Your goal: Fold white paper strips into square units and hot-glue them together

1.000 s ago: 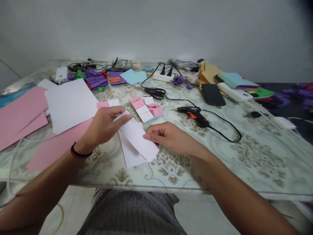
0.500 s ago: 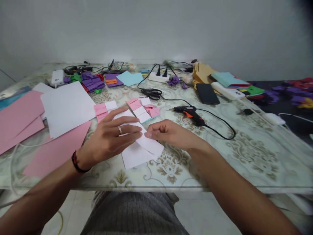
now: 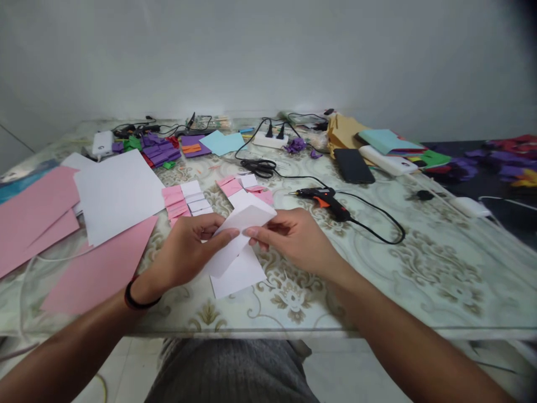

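Note:
Between my two hands is a folded piece of white paper [image 3: 245,221], raised and tilted over the table. My left hand [image 3: 195,243] pinches its left side, thumb on top. On the right side my right hand [image 3: 289,238] grips it between thumb and fingers, some of them hidden behind the sheet. Below it, another white sheet [image 3: 239,274] lies flat on the table. Just beyond my hands are folded pink and white paper pieces [image 3: 184,198] on the left, and more pink folded pieces [image 3: 229,186] partly covered by the held paper.
A black glue gun [image 3: 323,198] with an orange trigger lies to the right, its cord looping. Scissors [image 3: 258,167], a phone [image 3: 354,165] and a power strip [image 3: 271,140] are farther back. Large white sheets [image 3: 119,196] and pink sheets [image 3: 100,268] cover the left side.
The white paper has been lifted off the lower sheet and tilted up. My left hand has gone from lying flat across it to pinching its side.

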`<control>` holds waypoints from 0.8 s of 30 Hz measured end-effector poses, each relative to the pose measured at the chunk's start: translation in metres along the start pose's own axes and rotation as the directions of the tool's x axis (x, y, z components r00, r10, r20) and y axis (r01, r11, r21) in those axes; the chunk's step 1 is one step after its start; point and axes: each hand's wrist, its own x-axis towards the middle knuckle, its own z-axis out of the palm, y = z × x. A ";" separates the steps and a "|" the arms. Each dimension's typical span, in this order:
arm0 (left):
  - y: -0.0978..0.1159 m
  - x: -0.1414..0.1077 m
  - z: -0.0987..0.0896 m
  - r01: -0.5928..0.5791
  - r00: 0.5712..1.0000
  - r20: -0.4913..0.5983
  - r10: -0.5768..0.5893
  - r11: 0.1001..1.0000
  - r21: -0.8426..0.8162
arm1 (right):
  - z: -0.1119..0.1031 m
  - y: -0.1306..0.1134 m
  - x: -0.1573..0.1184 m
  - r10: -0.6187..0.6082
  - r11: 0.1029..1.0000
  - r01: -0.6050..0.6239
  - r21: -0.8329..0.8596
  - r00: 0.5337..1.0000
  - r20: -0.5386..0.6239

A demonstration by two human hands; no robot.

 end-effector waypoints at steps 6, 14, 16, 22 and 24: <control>0.002 0.000 0.002 0.006 0.994 0.103 -0.017 0.994 0.109 | -0.001 0.003 0.002 0.032 0.998 -0.032 0.049 0.999 -0.002; -0.001 0.001 -0.004 0.107 0.968 0.236 -0.083 0.990 -0.090 | -0.012 0.000 0.005 -0.022 0.973 0.033 0.230 0.999 -0.049; -0.003 0.001 -0.004 0.126 0.959 0.268 -0.091 0.985 -0.119 | -0.011 0.000 0.005 -0.035 0.973 0.045 0.228 0.998 -0.049; -0.009 0.000 -0.001 0.100 0.937 0.347 -0.047 0.985 -0.138 | -0.004 0.001 0.004 -0.090 0.970 0.104 0.221 0.993 -0.071; -0.010 0.000 0.000 0.104 0.943 0.330 -0.054 0.986 -0.133 | -0.003 0.001 0.004 -0.093 0.965 0.111 0.239 0.992 -0.087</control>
